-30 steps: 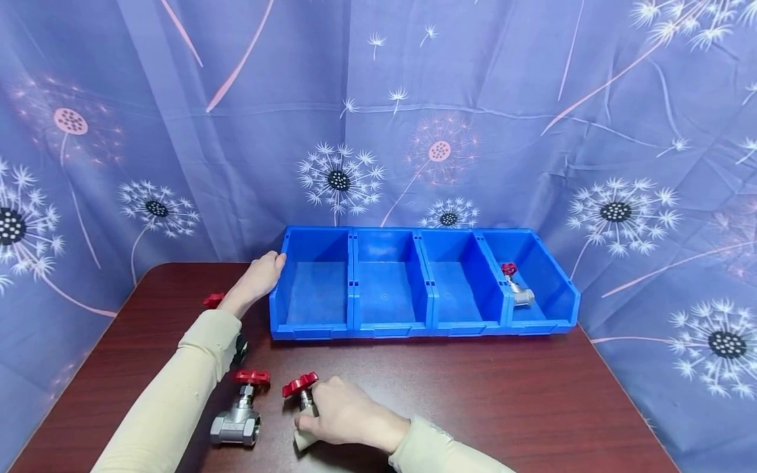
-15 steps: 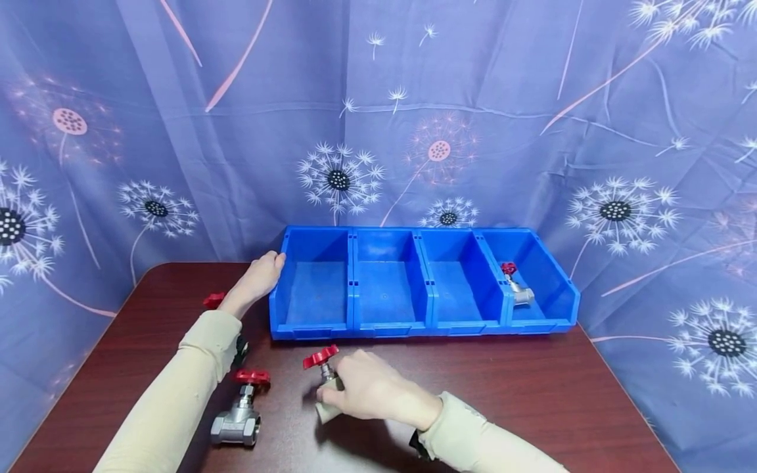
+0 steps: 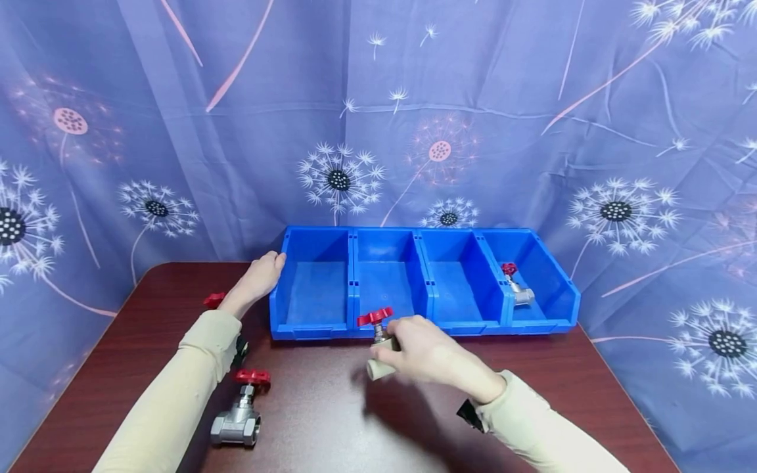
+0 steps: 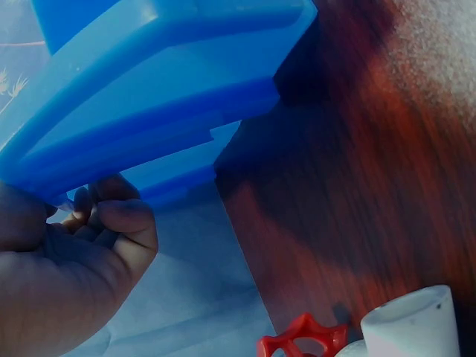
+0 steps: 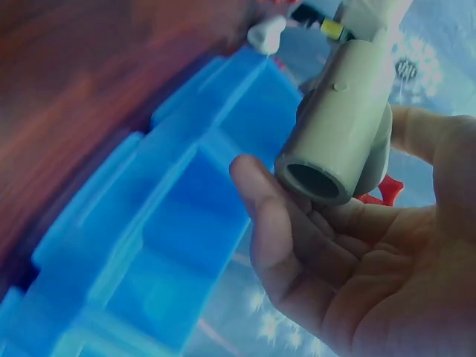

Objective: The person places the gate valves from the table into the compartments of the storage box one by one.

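My right hand point(image 3: 428, 351) grips a beige valve point(image 3: 380, 369) with a red handwheel point(image 3: 375, 316), above the table just in front of the second compartment from the left. In the right wrist view, the valve's round open pipe end point(image 5: 316, 182) faces the camera, with fingers curled beneath its body. At the left end of the blue bin row point(image 3: 390, 332), my left hand point(image 3: 257, 279) holds the side wall; the left wrist view has its fingers point(image 4: 126, 219) curled at the bin's edge. A metal valve point(image 3: 522, 295) with a red handwheel lies in the rightmost compartment.
A grey metal valve point(image 3: 236, 426) with a red handwheel stands on the dark red table point(image 3: 532, 407), right of my left forearm. Another red handwheel point(image 3: 213, 300) shows behind that forearm; near a red handwheel in the left wrist view is a white pipe end point(image 4: 413, 327). A patterned curtain point(image 3: 414, 79) hangs behind.
My right hand has carried the beige valve up, away from the grey metal valve, rightward and forward toward the bins. My left hand stays at the bin's left side.
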Demonstrator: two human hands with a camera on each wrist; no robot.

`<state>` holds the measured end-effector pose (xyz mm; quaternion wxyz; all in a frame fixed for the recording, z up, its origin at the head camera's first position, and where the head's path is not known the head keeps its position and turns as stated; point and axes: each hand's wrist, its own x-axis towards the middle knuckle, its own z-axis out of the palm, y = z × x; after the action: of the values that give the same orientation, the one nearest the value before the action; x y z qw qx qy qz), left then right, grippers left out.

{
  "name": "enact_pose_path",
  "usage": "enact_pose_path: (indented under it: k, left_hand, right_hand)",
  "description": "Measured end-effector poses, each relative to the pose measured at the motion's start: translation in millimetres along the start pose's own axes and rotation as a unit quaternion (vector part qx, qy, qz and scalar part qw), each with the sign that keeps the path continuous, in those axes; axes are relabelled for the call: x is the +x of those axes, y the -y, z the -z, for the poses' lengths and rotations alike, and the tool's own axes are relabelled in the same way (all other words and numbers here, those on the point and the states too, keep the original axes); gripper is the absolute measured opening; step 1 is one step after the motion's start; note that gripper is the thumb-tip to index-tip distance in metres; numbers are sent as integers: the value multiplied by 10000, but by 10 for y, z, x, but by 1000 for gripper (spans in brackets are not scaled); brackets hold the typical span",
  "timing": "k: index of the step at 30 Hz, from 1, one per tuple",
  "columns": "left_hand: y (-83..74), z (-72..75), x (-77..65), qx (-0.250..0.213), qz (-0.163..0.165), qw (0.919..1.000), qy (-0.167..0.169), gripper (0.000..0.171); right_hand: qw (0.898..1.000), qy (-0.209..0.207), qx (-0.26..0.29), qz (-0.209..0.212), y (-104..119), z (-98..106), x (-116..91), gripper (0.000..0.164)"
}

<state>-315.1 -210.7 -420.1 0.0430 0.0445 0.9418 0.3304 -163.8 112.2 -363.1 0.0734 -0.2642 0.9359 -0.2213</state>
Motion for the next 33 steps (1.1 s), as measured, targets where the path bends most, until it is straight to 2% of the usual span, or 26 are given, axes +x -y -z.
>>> enact_pose_path:
  k: [10, 19, 33]
  left_hand:
    - [-14, 2, 4, 94, -129, 9999, -65, 47]
    - [-10, -2, -4, 6, -25, 10000, 6, 50]
    - [-27, -15, -2, 32, -24, 10000, -42, 46]
  right_hand:
    - [9972, -275, 119, -683, -407, 266, -86, 25]
    - [9929, -505, 164, -1066, -779, 497, -116, 38]
    - [9867, -470, 221, -1539, -1262, 513, -89, 37]
